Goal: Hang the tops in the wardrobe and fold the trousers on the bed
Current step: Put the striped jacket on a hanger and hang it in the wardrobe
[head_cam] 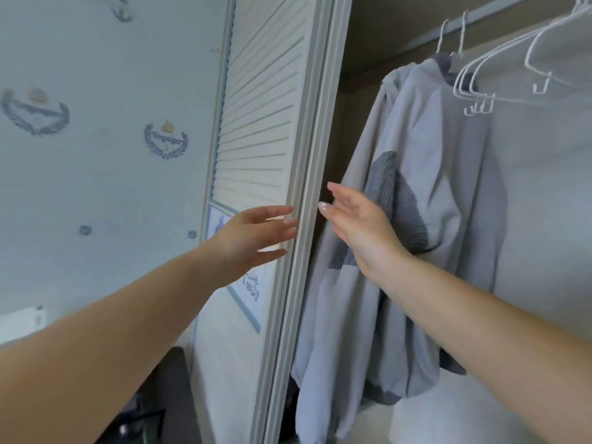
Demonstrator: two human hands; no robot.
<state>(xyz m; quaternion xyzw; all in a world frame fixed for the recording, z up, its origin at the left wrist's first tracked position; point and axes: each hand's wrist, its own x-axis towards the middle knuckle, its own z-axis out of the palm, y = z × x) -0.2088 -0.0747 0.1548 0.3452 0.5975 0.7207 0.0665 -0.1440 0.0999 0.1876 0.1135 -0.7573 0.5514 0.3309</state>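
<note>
Head view: we saw the left hand [253,233] stretched out toward the wardrobe door [256,123], fingers straight and slightly spread, fingertips at the door's right edge frame. Looked like contact with the frame, but we couldn't confirm it. It gripped nothing.

Right hand [362,229] was also flat and extended, fingers straight and together, palm facing left, just inside the wardrobe opening beside the door edge. It held nothing. We couldn't tell whether its back touched the garment behind it.

The task item in view was a light grey top [426,187] with darker grey ribbed panels, hanging on a white hanger [443,36] from the wardrobe rail [499,14]. It hung directly behind the right hand and forearm, just right of the door edge.

Several empty white hangers [499,68] were bunched on the rail to the top's right, tilted.

Door was louvred on the upper part, with a printed panel [246,290] below. Left of it we saw pale wallpaper [96,155] with blue crest motifs. Dark clutter sat at bottom left, too blurred to identify. No trousers or bed visible.
</note>
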